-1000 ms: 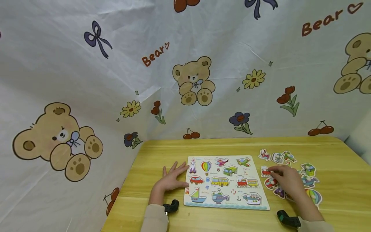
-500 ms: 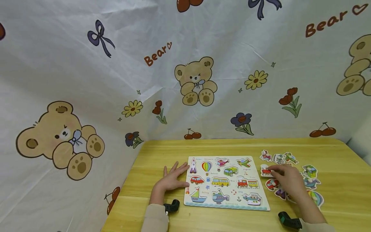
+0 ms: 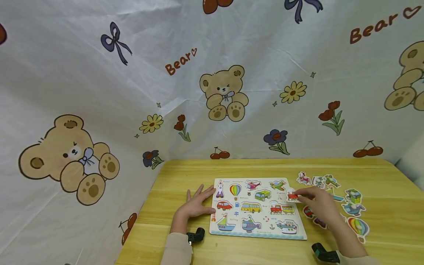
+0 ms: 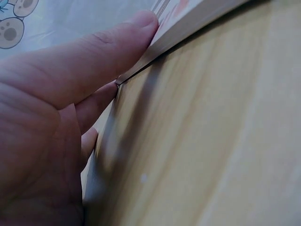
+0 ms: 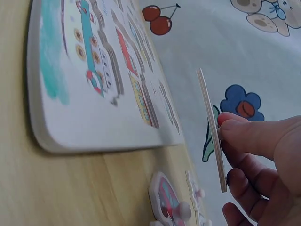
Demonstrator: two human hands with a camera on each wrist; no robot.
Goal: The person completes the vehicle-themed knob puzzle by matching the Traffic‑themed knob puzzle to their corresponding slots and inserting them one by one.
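A white puzzle board [image 3: 232, 233] printed with vehicles lies flat on the table. Along its left edge rests my left hand [image 3: 196, 205], fingers spread. The left wrist view shows its thumb [image 4: 134, 30] against the board's side. My right hand [image 3: 319, 204] pinches a red train piece [image 3: 292, 195] above the board's right edge. In the right wrist view this train piece [image 5: 214, 132] appears edge-on, upright and clear of the table. Thumb and index finger hold it from behind; its knob is mostly hidden by them.
Loose puzzle pieces lie right of the board: a balloon [image 3: 358, 227], a submarine [image 3: 353, 209], a green truck [image 3: 353, 196], a red car [image 3: 308, 211], a plane [image 3: 331, 180] and several others. Some sit partly under the right hand. A bear-print cloth [image 3: 251, 140] hangs behind the table.
My right hand has lifted the train piece from among the loose pieces and moved it left to the board's edge. The left hand has stayed in place.
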